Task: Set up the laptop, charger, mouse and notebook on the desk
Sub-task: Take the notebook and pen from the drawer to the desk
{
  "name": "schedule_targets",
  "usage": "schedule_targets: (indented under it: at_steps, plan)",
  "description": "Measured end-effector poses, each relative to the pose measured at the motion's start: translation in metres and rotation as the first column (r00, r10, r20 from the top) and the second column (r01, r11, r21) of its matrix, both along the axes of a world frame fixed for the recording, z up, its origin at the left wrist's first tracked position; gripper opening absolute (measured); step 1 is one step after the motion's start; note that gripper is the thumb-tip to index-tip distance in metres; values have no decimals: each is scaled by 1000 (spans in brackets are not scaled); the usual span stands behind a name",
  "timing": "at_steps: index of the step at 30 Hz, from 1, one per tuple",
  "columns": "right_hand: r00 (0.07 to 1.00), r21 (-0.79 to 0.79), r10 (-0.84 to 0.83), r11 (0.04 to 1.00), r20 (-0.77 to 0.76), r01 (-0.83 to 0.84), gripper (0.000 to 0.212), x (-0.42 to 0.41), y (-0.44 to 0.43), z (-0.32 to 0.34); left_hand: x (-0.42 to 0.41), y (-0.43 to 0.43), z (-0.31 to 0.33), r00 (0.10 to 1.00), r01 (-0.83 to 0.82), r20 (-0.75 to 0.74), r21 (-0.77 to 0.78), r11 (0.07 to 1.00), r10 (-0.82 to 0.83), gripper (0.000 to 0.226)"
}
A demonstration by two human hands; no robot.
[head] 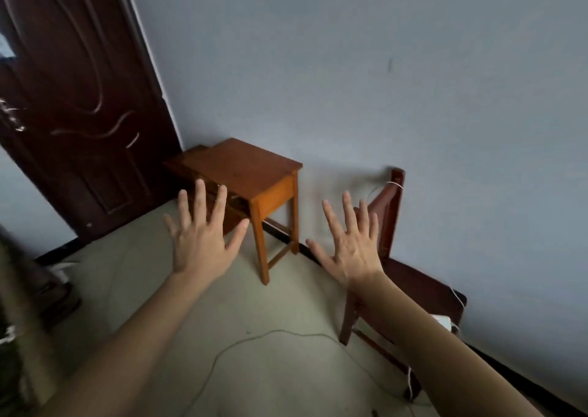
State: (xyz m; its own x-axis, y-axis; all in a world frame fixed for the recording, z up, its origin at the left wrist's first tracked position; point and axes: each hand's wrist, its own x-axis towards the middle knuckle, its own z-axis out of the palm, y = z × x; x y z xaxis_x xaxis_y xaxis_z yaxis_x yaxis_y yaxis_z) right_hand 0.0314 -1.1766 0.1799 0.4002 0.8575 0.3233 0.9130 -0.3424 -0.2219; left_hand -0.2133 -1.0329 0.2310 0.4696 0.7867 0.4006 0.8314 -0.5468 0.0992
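Note:
A small orange-brown wooden desk (245,165) stands in the corner against the pale wall, its top bare. My left hand (203,235) is stretched out in front of me, palm down, fingers spread, holding nothing, in front of the desk's left side. My right hand (350,245) is held out the same way, open and empty, to the right of the desk. No laptop, mouse or notebook is in view. A white block (444,321), maybe a charger, lies on the chair seat with a white cord.
A dark red wooden chair (413,283) stands against the wall to the right of the desk. A dark brown door (70,98) is at the left. A thin cable (254,337) runs across the pale floor. Blurred dark objects sit at the left edge.

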Motion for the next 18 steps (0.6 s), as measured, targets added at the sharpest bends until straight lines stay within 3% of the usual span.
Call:
schedule_targets:
  at_steps: [9,18]
  plan:
    - [982,-42,184,982,35,-182,85,-39,229,-22,-68,169,-32,981,-192,-29,-37,981,191,81]
    - [956,40,291,955,46,-293,83,-10,480,-9,-50,369,-21,942,-335,-17,-22,942,335,83]
